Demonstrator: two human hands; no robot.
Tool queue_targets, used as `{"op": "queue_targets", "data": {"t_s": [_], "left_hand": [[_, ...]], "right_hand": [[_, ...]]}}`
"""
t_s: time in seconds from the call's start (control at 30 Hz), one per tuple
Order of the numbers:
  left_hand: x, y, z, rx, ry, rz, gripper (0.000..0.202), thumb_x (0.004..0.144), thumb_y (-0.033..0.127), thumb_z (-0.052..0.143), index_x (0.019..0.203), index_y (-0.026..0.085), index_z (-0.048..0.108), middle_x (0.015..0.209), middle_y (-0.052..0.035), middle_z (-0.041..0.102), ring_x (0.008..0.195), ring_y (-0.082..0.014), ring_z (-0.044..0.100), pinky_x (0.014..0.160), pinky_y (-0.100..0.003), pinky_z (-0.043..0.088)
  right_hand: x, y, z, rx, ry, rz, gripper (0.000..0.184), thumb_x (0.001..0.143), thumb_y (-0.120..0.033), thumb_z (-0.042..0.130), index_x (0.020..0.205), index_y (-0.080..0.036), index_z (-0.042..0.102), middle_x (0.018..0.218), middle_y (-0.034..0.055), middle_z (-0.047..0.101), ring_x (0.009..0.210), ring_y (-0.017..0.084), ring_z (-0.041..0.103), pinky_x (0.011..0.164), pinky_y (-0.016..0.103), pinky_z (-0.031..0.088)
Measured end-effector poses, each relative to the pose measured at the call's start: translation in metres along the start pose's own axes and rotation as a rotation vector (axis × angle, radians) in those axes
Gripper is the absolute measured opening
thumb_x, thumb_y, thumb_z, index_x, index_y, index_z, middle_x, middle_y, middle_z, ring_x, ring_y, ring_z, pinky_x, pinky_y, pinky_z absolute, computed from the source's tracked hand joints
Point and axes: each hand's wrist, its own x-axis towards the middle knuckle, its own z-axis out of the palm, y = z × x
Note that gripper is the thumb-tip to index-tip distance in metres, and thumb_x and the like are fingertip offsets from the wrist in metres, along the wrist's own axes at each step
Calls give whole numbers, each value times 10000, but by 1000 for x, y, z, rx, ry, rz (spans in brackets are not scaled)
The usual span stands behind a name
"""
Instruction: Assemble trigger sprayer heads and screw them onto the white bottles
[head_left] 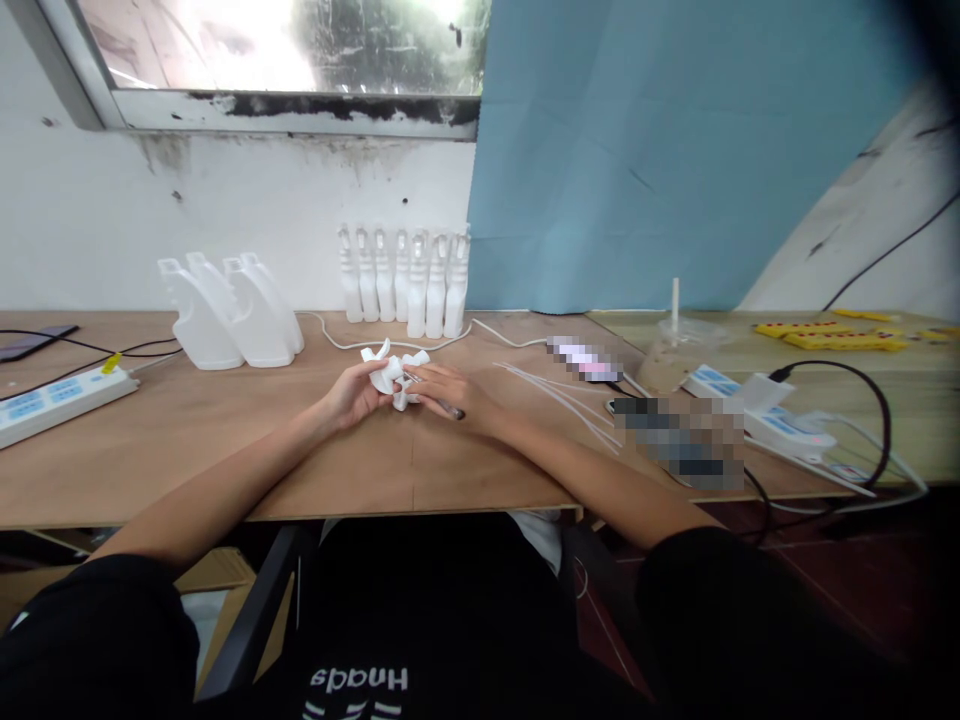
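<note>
My left hand (355, 396) is closed around a white plastic piece (386, 376) with curved, fin-like parts, just above the table's middle. Against its right side, my right hand (457, 393) grips a slim tool (452, 409) whose dark rounded end sticks out below the fingers. The working tip of that tool is hidden by the fingers and the white plastic. More white plastic (415, 358) shows at the right hand's fingertips; whether it belongs to the same piece I cannot tell.
Translucent jugs (214, 325) and several slim white bottles (435, 290) stand along the wall. Thin white strips (559, 395), a lit phone (585, 358), and a drink cup (667, 357) lie or stand rightward. Power strips (64, 402) with cables occupy both sides.
</note>
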Motion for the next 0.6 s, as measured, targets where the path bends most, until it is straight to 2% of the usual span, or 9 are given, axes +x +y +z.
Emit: {"op": "queue_targets", "data": {"t_s": [0.1,0.2,0.33,0.5,0.6], "left_hand": [[1,0,-1,105,14,65,206,846,241,576,929,61,633,741,-103,655,672,-166,620,540,-230,502],[2,1,-2,162,56,115,204,829,245,604,926,66,617,770,-114,670,705,-182,641,562,-246,524],[4,3,-8,206,102,159,234,800,268,642,927,82,580,801,-112,670,711,-189,653,554,-262,537],[8,7,-21,401,223,218,334,742,328,709,943,127,533,796,-80,658,692,-201,653,487,-256,510],[11,10,-28,577,341,245,364,737,373,723,940,143,526,791,-56,644,655,-174,626,509,-248,493]], "right_hand": [[-1,7,-4,55,47,20,245,956,-295,447,1043,-249,671,1295,75,621,1201,219,569,1021,419,442],[-1,13,-9,48,120,26,226,940,-280,467,1015,-241,676,1226,86,658,1149,225,595,990,417,453],[-2,13,-20,29,122,52,228,935,-260,467,1022,-238,676,1153,88,691,1091,234,616,958,418,457],[-5,9,-31,9,128,158,225,921,-281,477,975,-221,687,1004,76,731,956,229,651,913,394,454],[-7,9,-33,61,161,311,231,907,-306,487,955,-196,684,906,59,732,827,195,654,805,325,472]]}}
